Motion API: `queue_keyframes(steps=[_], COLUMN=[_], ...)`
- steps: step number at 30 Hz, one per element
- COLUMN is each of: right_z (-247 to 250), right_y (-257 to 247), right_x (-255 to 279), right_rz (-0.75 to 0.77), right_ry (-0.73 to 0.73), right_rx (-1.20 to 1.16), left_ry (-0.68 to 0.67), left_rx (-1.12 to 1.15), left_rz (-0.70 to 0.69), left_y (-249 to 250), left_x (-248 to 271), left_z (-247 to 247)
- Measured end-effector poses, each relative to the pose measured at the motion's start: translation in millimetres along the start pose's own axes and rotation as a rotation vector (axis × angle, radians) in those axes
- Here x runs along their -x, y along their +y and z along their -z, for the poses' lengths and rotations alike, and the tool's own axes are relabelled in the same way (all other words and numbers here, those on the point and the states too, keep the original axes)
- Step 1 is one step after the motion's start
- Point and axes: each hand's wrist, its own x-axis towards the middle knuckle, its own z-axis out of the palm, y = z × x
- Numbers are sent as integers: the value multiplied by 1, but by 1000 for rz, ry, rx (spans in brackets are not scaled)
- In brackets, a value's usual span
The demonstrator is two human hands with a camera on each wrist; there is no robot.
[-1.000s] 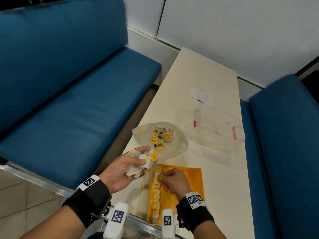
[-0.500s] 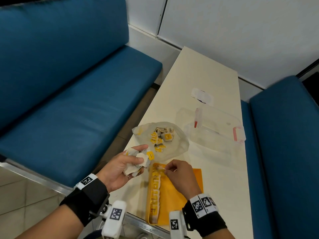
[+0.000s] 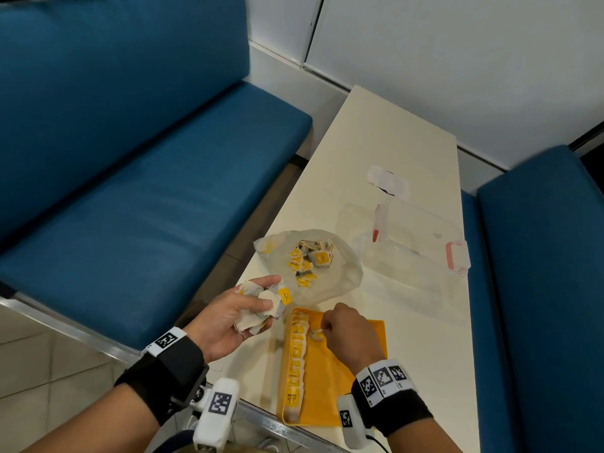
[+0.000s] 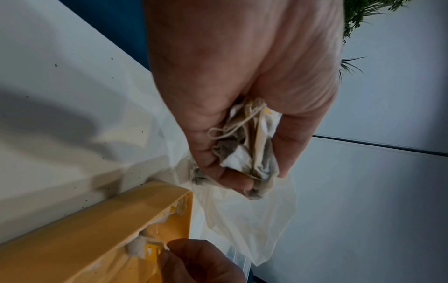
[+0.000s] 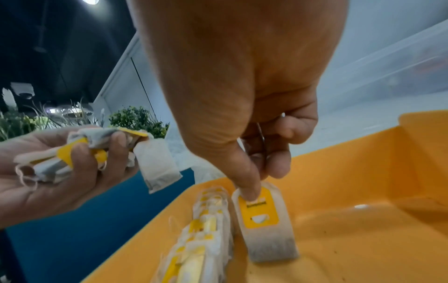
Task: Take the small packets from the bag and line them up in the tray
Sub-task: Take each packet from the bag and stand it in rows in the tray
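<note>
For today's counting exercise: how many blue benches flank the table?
2: one blue bench on the table's left side, the other blue bench on its right; none appears hidden.

Even indoor light up top, murkier down at the wrists

Head view is looking bright and soft, barely any shadows on the table (image 3: 385, 152), though the wide lens is bending the bench (image 3: 130, 191) edges. Left wrist cam is running dim and grainy, with a big soft shadow lying across the tabletop. Right wrist cam is catching a ceiling lamp (image 5: 91, 1) flaring at the top edge and a small glare spot on the tray (image 5: 363, 220); the near packets (image 5: 194, 249) are blurring out.
</note>
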Motion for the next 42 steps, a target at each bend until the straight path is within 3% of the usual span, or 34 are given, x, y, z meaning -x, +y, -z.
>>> queue_keyframes(steps=[10, 27, 42], right_z=[-14, -17, -18], right_y=[-6, -12, -4], right_x=[-8, -12, 7], right_rz=[-38, -169, -173], right_ry=[89, 155, 208], right_rx=[27, -189, -362], left_ry=[-9, -36, -39], left_rx=[16, 24, 2], left_rz=[36, 70, 59], left_y=[-5, -12, -19], left_x=[-3, -2, 1], left_z=[0, -4, -4])
